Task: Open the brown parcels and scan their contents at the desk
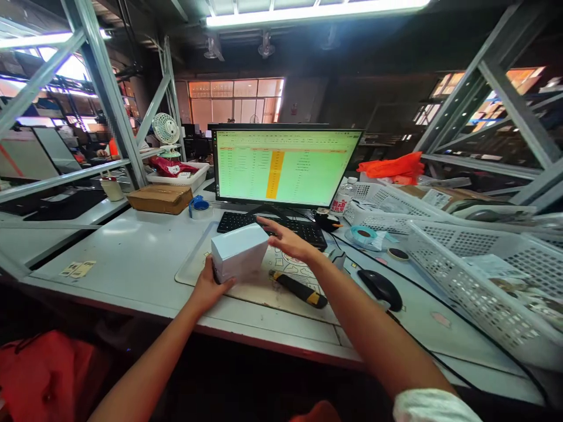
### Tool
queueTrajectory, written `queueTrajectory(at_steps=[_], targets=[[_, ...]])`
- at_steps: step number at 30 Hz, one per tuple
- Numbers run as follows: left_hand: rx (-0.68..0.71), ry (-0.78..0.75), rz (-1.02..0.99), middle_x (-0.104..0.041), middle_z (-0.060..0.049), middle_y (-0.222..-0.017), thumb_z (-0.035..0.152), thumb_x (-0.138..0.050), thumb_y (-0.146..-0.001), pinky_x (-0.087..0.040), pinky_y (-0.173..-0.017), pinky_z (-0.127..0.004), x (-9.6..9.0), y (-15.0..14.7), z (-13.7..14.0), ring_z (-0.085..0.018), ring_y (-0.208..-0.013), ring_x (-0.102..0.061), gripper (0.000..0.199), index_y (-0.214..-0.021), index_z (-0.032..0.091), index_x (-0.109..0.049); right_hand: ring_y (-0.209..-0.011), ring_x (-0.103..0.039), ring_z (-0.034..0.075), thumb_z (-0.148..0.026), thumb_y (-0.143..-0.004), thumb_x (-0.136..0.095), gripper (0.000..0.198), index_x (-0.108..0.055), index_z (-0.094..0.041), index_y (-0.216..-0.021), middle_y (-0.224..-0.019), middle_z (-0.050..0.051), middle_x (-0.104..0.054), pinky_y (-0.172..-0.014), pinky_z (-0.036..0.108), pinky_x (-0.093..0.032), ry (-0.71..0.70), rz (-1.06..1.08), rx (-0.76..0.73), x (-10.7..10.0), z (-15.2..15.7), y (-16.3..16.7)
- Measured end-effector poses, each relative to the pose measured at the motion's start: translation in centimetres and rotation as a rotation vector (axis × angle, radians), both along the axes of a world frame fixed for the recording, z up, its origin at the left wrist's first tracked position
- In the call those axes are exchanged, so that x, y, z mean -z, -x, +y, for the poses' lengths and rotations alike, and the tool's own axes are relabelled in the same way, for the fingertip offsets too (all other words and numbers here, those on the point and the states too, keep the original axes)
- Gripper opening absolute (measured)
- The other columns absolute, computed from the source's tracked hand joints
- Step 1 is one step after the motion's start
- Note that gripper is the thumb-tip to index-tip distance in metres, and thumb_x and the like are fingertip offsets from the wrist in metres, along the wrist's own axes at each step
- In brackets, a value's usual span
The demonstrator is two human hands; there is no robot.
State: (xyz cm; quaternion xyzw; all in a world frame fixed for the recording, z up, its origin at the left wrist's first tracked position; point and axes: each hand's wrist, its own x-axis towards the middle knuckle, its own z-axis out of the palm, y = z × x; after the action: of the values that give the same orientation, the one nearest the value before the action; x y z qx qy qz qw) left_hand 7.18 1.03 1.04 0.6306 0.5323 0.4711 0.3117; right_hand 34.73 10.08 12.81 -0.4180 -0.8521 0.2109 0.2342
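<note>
A white box (pixel 241 252) is tilted over the desk mat (pixel 259 296), in front of the keyboard (pixel 303 231). My left hand (pixel 212 290) grips its lower left side, the thumb along the near face and the fingers partly hidden behind the box. At the box's upper right edge is my right hand (pixel 288 239), open, with its fingers stretched out; whether the fingertips touch the box I cannot tell. A black and yellow utility knife (pixel 299 288) lies on the mat below my right hand.
Behind the keyboard stands a monitor (pixel 246 170) showing a spreadsheet. A mouse (pixel 380 289) and white plastic baskets (pixel 461 287) are on the right. Tape rolls (pixel 363 234) lie near them. To the left are a cardboard box (pixel 160 199) and blue tape (pixel 200 206). Metal posts flank the desk.
</note>
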Motion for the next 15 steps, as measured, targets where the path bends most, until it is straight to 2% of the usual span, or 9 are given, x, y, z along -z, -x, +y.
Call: queueTrajectory(at_steps=[2,3,5,7,9,10,12,13,15], targets=[[0.026,-0.085,0.012,-0.064,-0.014,-0.129,0.050,-0.080,-0.075,-0.053,-0.100,-0.047,0.5,0.1,-0.2,-0.032,-0.118,-0.064,0.082,-0.140,0.021,-0.040,-0.144,-0.048,0.033,-0.076,-0.081,-0.074,0.109,-0.030,-0.025,-0.167,-0.161,0.016,-0.042,-0.118,0.047,-0.043,-0.115,0.025,-0.152,-0.9,-3.6,1.6],[0.021,-0.121,0.030,-0.063,-0.015,-0.132,0.049,-0.080,-0.075,-0.052,-0.102,-0.049,0.9,0.2,-0.3,-0.032,-0.120,-0.064,0.082,-0.141,0.020,-0.040,-0.140,-0.051,0.035,-0.074,-0.074,-0.082,0.116,-0.033,-0.022,-0.165,-0.155,0.018,-0.046,-0.116,0.049,-0.044,-0.177,-0.029,-0.158,-1.3,-5.4,2.3],[0.014,-0.185,0.094,-0.059,-0.018,-0.138,0.049,-0.078,-0.077,-0.050,-0.107,-0.053,1.7,0.4,-0.5,-0.034,-0.127,-0.061,0.085,-0.145,0.019,-0.038,-0.126,-0.060,0.036,-0.066,-0.070,-0.089,0.106,-0.048,-0.016,-0.153,-0.138,0.019,-0.057,-0.107,0.050,-0.051,-0.277,-0.227,-0.058,-2.0,-8.5,2.8],[0.039,-0.264,0.179,-0.052,-0.019,-0.147,0.053,-0.078,-0.078,-0.048,-0.111,-0.057,2.3,0.8,-0.2,-0.037,-0.136,-0.054,0.093,-0.152,0.020,-0.034,-0.113,-0.065,0.034,-0.059,-0.070,-0.091,0.084,-0.060,-0.012,-0.133,-0.124,0.018,-0.064,-0.095,0.047,-0.055,-0.318,-0.376,0.062,-2.7,-10.5,1.2],[0.063,-0.347,0.239,-0.048,-0.019,-0.152,0.063,-0.079,-0.075,-0.048,-0.112,-0.061,2.5,1.1,0.5,-0.040,-0.140,-0.050,0.104,-0.157,0.021,-0.032,-0.103,-0.066,0.031,-0.054,-0.069,-0.093,0.071,-0.065,-0.013,-0.120,-0.114,0.015,-0.068,-0.087,0.042,-0.055,-0.305,-0.353,0.227,-3.6,-12.4,-3.6],[0.071,-0.366,0.262,-0.048,-0.019,-0.151,0.069,-0.077,-0.074,-0.048,-0.110,-0.063,2.5,1.2,0.9,-0.041,-0.139,-0.051,0.105,-0.157,0.021,-0.034,-0.097,-0.067,0.028,-0.053,-0.066,-0.095,0.069,-0.067,-0.014,-0.114,-0.108,0.011,-0.071,-0.083,0.039,-0.054,-0.307,-0.255,0.363,-4.1,-14.1,-7.1],[0.085,-0.369,0.313,-0.052,-0.020,-0.147,0.079,-0.070,-0.074,-0.050,-0.108,-0.064,2.3,1.3,1.4,-0.043,-0.133,-0.054,0.105,-0.154,0.018,-0.041,-0.084,-0.065,0.023,-0.057,-0.060,-0.095,0.066,-0.070,-0.016,-0.105,-0.093,0.006,-0.072,-0.075,0.035,-0.052,-0.366,0.022,0.719,-5.2,-19.6,-14.9],[0.092,-0.360,0.344,-0.054,-0.020,-0.144,0.082,-0.066,-0.075,-0.049,-0.109,-0.065,2.1,1.3,1.5,-0.044,-0.131,-0.055,0.103,-0.152,0.016,-0.046,-0.078,-0.063,0.021,-0.065,-0.059,-0.093,0.066,-0.071,-0.018,-0.100,-0.087,0.004,-0.072,-0.071,0.033,-0.051,-0.487,0.217,0.931,-5.7,-23.4,-18.5],[0.108,-0.338,0.398,-0.057,-0.020,-0.140,0.084,-0.058,-0.078,-0.047,-0.111,-0.064,1.8,1.4,1.4,-0.044,-0.129,-0.056,0.097,-0.146,0.015,-0.053,-0.077,-0.060,0.019,-0.083,-0.088,-0.053,0.070,-0.069,-0.019,-0.112,-0.092,0.008,-0.071,-0.070,0.035,-0.050,-0.676,0.331,1.192,-6.4,-32.2,-23.9]])
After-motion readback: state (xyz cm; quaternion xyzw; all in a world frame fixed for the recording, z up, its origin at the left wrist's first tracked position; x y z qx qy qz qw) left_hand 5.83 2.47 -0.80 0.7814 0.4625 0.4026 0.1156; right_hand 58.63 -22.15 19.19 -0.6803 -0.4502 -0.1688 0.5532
